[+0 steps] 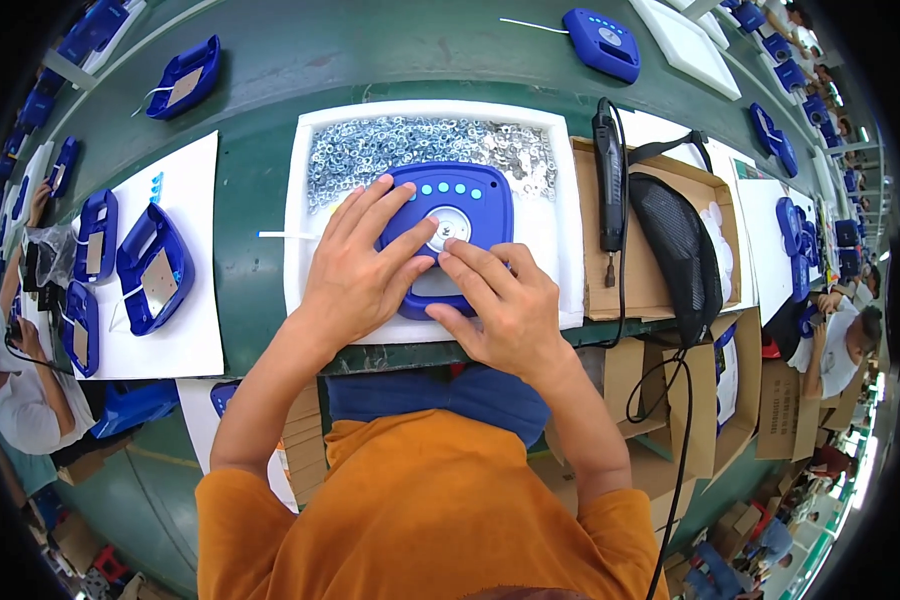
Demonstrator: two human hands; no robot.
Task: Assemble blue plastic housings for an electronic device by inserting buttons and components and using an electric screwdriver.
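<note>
A blue plastic housing (490, 230) with a row of light-blue buttons lies face up in a white foam tray (295, 240). In its middle sits a round silver-white dial (450, 230). My left hand (360, 255) rests over the housing's left side, fingers stretched out, fingertips near the dial and the upper left edge. My right hand (500, 300) lies across the lower right part, index fingertip at the dial's lower rim, thumb apart. Behind the housing, many small metal washers (370, 145) fill the tray's far part. A white cable (288, 235) sticks out to the left.
An electric screwdriver (608, 180) and a black mesh pouch (675, 250) lie in a cardboard box (595, 280) at right. Open blue shells (155, 275) stand on a white sheet (205, 330) at left. Another blue unit (602, 45) lies at the back. Other people work at both sides.
</note>
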